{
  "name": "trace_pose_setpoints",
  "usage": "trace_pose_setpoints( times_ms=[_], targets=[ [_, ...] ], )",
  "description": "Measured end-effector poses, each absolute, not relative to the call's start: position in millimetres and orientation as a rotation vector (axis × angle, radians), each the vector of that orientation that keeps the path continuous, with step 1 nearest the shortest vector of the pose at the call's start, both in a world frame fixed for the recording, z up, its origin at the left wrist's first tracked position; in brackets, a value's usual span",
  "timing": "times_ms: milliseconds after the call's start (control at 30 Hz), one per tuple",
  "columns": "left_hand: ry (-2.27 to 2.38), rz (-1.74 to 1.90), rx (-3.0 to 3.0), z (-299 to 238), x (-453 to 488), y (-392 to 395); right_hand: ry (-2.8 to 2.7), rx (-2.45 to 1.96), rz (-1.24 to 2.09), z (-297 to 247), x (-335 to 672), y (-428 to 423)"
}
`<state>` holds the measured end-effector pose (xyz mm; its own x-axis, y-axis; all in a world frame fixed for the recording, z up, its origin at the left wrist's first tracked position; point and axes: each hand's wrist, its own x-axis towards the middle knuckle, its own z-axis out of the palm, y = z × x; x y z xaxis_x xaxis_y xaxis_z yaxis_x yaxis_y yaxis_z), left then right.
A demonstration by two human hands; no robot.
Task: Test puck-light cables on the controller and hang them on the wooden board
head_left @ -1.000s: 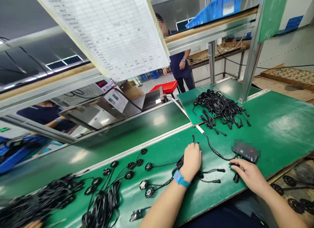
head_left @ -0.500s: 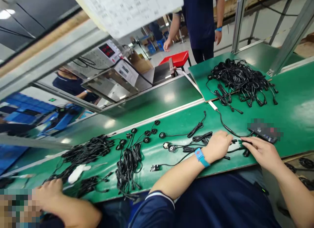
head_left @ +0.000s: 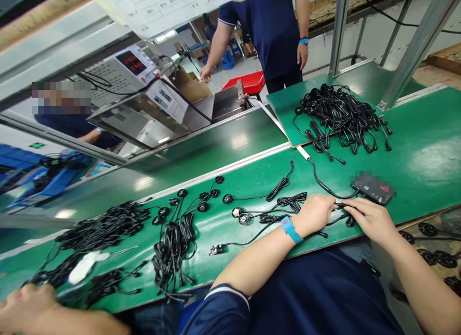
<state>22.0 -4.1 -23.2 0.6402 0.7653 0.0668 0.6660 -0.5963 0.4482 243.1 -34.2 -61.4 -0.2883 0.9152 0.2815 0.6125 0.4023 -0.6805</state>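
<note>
My left hand (head_left: 315, 211), with a blue wristband, rests on the green bench and its fingers close on the plug end of a thin black cable (head_left: 338, 206). My right hand (head_left: 370, 218) meets it from the right, fingers pinched on another black connector (head_left: 350, 215) at the same spot. Just behind my right hand lies a small black tester box (head_left: 372, 189) with a lead running back across the bench. Left of my hands lie black cables with round disc ends (head_left: 245, 217) and coiled bundles (head_left: 288, 200).
A heap of black cables (head_left: 338, 116) sits on a green board at the back right. More cable bundles (head_left: 173, 243) lie along the bench to the left, where another person's hand (head_left: 21, 303) reaches in. A person in dark blue (head_left: 277, 32) stands behind the conveyor (head_left: 201, 157), near a red tray (head_left: 248, 81).
The view dropped and swung left, showing more of the bench. My left hand slid right from the coiled cables to meet my right hand beside the black box.
</note>
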Motion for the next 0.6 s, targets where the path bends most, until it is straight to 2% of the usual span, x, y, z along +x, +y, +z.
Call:
trace_pose_setpoints(
  times_ms=[433,600],
  targets=[
    [1.058,0.409,2.576,-33.1,31.2,-0.7,-1.998,-1.341,0.71,-71.9,251.0,-22.4],
    [1.088,0.396,2.531,-11.0,21.9,-3.4,-2.032,-1.32,0.623,-49.3,252.6,-23.0]
  ],
)
